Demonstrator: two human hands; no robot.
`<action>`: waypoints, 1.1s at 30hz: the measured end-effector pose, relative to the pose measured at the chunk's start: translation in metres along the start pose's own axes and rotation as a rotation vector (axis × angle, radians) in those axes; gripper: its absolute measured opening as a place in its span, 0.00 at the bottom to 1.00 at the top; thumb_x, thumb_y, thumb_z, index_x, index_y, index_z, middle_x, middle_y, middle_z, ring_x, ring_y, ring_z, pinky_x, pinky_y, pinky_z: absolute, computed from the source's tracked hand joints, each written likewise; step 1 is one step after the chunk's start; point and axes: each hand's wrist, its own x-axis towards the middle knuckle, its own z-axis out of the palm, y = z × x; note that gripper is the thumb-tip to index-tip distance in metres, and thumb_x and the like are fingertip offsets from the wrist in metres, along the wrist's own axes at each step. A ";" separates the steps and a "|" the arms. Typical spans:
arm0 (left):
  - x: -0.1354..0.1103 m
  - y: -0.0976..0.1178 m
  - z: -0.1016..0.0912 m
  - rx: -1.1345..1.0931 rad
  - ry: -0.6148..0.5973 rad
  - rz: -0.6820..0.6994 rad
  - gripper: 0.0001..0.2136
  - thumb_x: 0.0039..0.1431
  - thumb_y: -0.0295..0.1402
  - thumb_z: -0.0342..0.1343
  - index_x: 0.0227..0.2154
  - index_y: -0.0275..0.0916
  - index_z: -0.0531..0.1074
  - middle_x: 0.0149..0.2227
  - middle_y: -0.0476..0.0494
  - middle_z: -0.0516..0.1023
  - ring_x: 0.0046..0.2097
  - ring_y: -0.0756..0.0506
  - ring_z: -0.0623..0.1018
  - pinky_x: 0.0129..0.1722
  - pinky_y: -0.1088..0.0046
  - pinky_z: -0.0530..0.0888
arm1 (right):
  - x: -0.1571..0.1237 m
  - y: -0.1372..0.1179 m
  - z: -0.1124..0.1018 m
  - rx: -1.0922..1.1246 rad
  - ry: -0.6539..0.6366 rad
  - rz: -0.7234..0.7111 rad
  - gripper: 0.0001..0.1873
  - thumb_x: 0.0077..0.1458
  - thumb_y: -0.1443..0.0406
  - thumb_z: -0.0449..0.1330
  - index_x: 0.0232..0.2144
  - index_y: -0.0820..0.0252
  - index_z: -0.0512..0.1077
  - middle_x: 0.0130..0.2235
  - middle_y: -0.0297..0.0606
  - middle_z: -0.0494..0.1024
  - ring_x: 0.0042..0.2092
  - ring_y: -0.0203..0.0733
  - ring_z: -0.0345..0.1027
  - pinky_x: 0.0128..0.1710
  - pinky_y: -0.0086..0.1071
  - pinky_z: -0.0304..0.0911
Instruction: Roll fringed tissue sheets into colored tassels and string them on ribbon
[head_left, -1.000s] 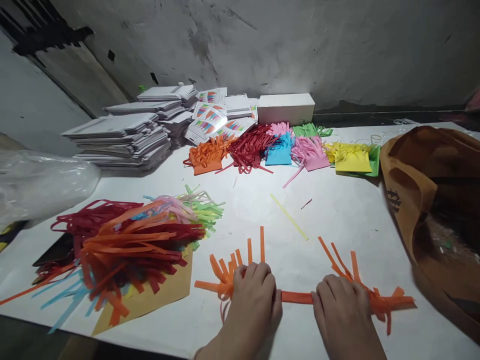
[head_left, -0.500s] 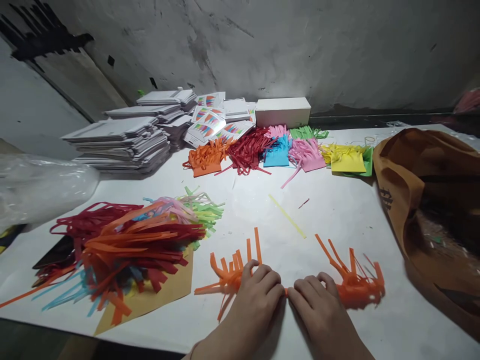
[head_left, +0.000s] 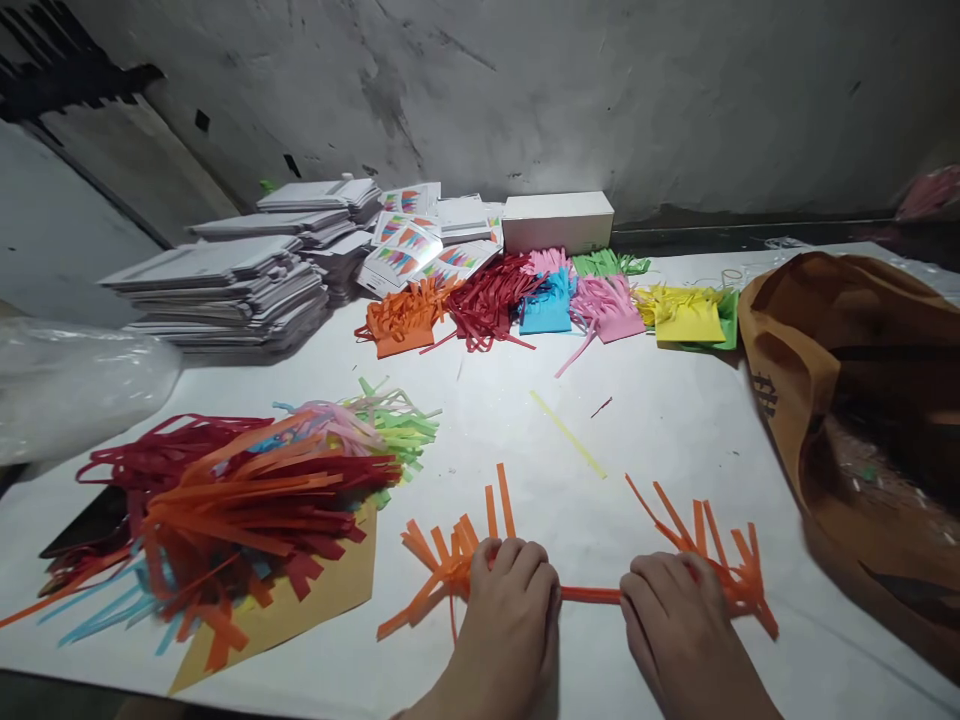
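Note:
Both hands hold down an orange fringed paper tassel (head_left: 590,595) on the white tabletop. Its middle is rolled into a thin cord that shows between the hands, and loose strips splay out at both ends. My left hand (head_left: 514,590) is closed over the left part of the roll, fingers curled. Over the right part, my right hand (head_left: 667,595) is closed too, fingertips bent down onto the paper. The stretches beneath the palms are hidden. To the left lies a heap of finished-looking tassels (head_left: 255,490) in red, orange, blue, pink and green.
Fringed paper bundles (head_left: 491,300) in several colours line the back, before a white box (head_left: 559,222) and stacked white packets (head_left: 217,290). A brown bag (head_left: 787,400) stands open at right. Brown paper (head_left: 300,620) lies under the heap; clear plastic (head_left: 75,390) sits at left.
My right hand has slid to the right, away from the left, so a longer stretch of rolled orange cord shows between them. The view has shifted slightly.

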 end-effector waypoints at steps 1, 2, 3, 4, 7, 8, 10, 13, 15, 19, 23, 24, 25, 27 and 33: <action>0.002 0.004 0.000 0.031 -0.015 -0.035 0.09 0.61 0.21 0.50 0.30 0.38 0.71 0.35 0.44 0.75 0.39 0.40 0.71 0.49 0.51 0.62 | 0.002 -0.001 0.000 -0.035 -0.019 0.025 0.11 0.62 0.74 0.50 0.33 0.56 0.69 0.33 0.35 0.73 0.38 0.45 0.65 0.52 0.48 0.53; 0.005 0.007 -0.001 0.064 -0.034 -0.067 0.08 0.60 0.22 0.51 0.29 0.38 0.71 0.34 0.44 0.75 0.39 0.40 0.71 0.50 0.49 0.63 | 0.005 -0.003 0.000 -0.075 -0.042 0.052 0.10 0.61 0.73 0.51 0.31 0.56 0.68 0.32 0.34 0.71 0.37 0.45 0.65 0.50 0.48 0.53; 0.008 0.009 -0.002 0.098 -0.057 -0.092 0.07 0.60 0.23 0.52 0.29 0.38 0.72 0.34 0.44 0.75 0.39 0.39 0.71 0.50 0.47 0.63 | 0.008 -0.005 0.000 -0.115 -0.065 0.079 0.10 0.61 0.72 0.52 0.29 0.56 0.67 0.31 0.34 0.70 0.36 0.46 0.64 0.49 0.48 0.53; 0.011 0.011 -0.004 0.130 -0.080 -0.110 0.06 0.59 0.24 0.52 0.29 0.38 0.73 0.34 0.43 0.75 0.39 0.39 0.72 0.50 0.46 0.63 | 0.010 -0.006 0.001 -0.146 -0.086 0.104 0.10 0.60 0.71 0.52 0.28 0.55 0.66 0.30 0.34 0.69 0.35 0.46 0.63 0.48 0.48 0.53; 0.015 0.011 -0.007 0.180 -0.133 -0.073 0.06 0.59 0.22 0.54 0.33 0.38 0.74 0.38 0.43 0.77 0.41 0.39 0.73 0.52 0.46 0.63 | 0.013 -0.007 0.001 -0.167 -0.083 0.145 0.09 0.59 0.71 0.53 0.28 0.55 0.66 0.30 0.34 0.69 0.36 0.46 0.64 0.48 0.50 0.52; 0.015 0.010 -0.008 0.184 -0.141 -0.024 0.07 0.58 0.20 0.55 0.33 0.38 0.74 0.39 0.44 0.77 0.42 0.40 0.73 0.53 0.47 0.63 | 0.012 -0.007 0.001 -0.146 -0.062 0.131 0.09 0.60 0.72 0.52 0.30 0.55 0.67 0.32 0.34 0.70 0.37 0.46 0.65 0.51 0.50 0.51; 0.013 0.007 -0.008 0.196 -0.145 0.095 0.07 0.57 0.19 0.57 0.32 0.39 0.74 0.38 0.47 0.78 0.42 0.41 0.74 0.55 0.49 0.62 | 0.011 -0.008 0.001 -0.072 -0.016 0.045 0.12 0.61 0.75 0.49 0.33 0.56 0.68 0.34 0.34 0.72 0.38 0.44 0.66 0.55 0.51 0.49; 0.012 0.005 -0.004 0.256 -0.124 0.239 0.05 0.57 0.22 0.61 0.29 0.38 0.74 0.34 0.48 0.77 0.40 0.42 0.74 0.56 0.48 0.61 | 0.011 -0.012 0.003 0.026 0.032 -0.106 0.16 0.62 0.78 0.46 0.35 0.57 0.69 0.33 0.34 0.73 0.40 0.43 0.66 0.58 0.48 0.48; 0.017 0.005 -0.001 0.290 -0.127 0.284 0.05 0.59 0.23 0.60 0.29 0.37 0.75 0.33 0.46 0.78 0.39 0.42 0.74 0.55 0.48 0.61 | 0.013 -0.016 0.006 0.040 0.050 -0.133 0.15 0.62 0.77 0.47 0.33 0.58 0.69 0.32 0.34 0.72 0.38 0.43 0.65 0.58 0.47 0.49; 0.030 0.006 -0.009 0.161 -0.210 0.137 0.07 0.60 0.22 0.57 0.29 0.36 0.76 0.35 0.42 0.79 0.39 0.42 0.75 0.49 0.56 0.66 | 0.018 -0.019 0.010 0.004 0.077 -0.151 0.16 0.61 0.79 0.48 0.28 0.58 0.66 0.28 0.34 0.69 0.33 0.41 0.61 0.54 0.46 0.52; 0.029 0.012 -0.036 -0.246 -0.308 -0.019 0.08 0.63 0.28 0.56 0.38 0.41 0.81 0.39 0.43 0.82 0.42 0.43 0.77 0.45 0.66 0.68 | 0.018 -0.019 -0.009 0.034 0.160 -0.235 0.16 0.63 0.77 0.47 0.29 0.59 0.68 0.28 0.33 0.71 0.33 0.40 0.64 0.55 0.47 0.52; 0.026 0.015 -0.042 -0.397 -0.343 -0.079 0.09 0.64 0.32 0.56 0.40 0.41 0.82 0.39 0.43 0.83 0.42 0.43 0.77 0.45 0.67 0.69 | 0.017 -0.020 -0.019 0.057 0.206 -0.255 0.14 0.64 0.76 0.48 0.31 0.60 0.70 0.29 0.34 0.73 0.34 0.40 0.66 0.56 0.47 0.52; 0.023 0.019 -0.047 -0.553 -0.376 -0.149 0.09 0.64 0.36 0.58 0.40 0.40 0.82 0.38 0.43 0.83 0.41 0.43 0.77 0.43 0.68 0.69 | 0.016 -0.021 -0.030 0.072 0.248 -0.276 0.13 0.64 0.76 0.50 0.33 0.61 0.71 0.30 0.35 0.75 0.35 0.39 0.68 0.57 0.47 0.52; 0.017 0.030 -0.052 -0.843 -0.427 -0.270 0.12 0.58 0.42 0.64 0.35 0.38 0.83 0.32 0.45 0.82 0.37 0.45 0.76 0.39 0.71 0.69 | 0.013 -0.022 -0.054 0.072 0.330 -0.318 0.09 0.63 0.76 0.54 0.37 0.63 0.72 0.33 0.37 0.79 0.38 0.39 0.73 0.59 0.47 0.52; 0.011 0.070 -0.041 -1.407 -0.534 -0.242 0.21 0.45 0.47 0.73 0.26 0.34 0.75 0.25 0.50 0.72 0.30 0.51 0.68 0.36 0.74 0.65 | -0.005 -0.033 -0.093 0.139 0.457 -0.175 0.07 0.65 0.73 0.56 0.38 0.58 0.71 0.29 0.32 0.78 0.33 0.37 0.75 0.55 0.44 0.60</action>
